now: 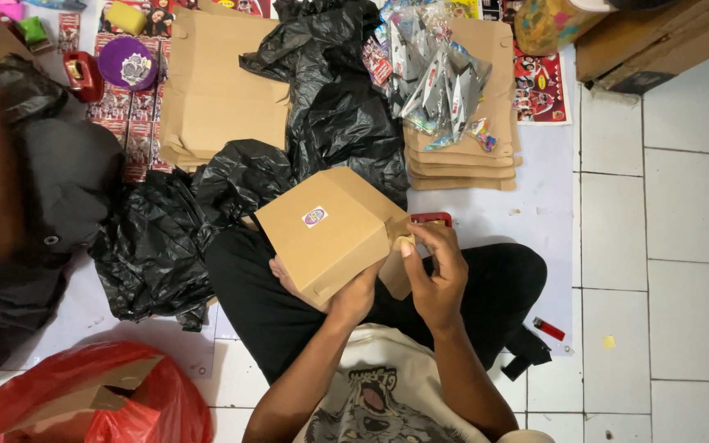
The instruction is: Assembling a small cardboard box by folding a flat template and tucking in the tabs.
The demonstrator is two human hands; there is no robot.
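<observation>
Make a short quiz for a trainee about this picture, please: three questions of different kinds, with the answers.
1. True or false: the left hand supports the brown cardboard box from below.
2. Multiple choice: what lies on the stack of flat cardboard sheets at the top? A) clear plastic packets B) a purple round lid C) a red bag
3. Short answer: which small red thing lies on the floor beside the person's right leg?

Key:
1. True; the right hand pinches the box's side flap.
2. A, the clear plastic packets.
3. A red lighter.
</observation>
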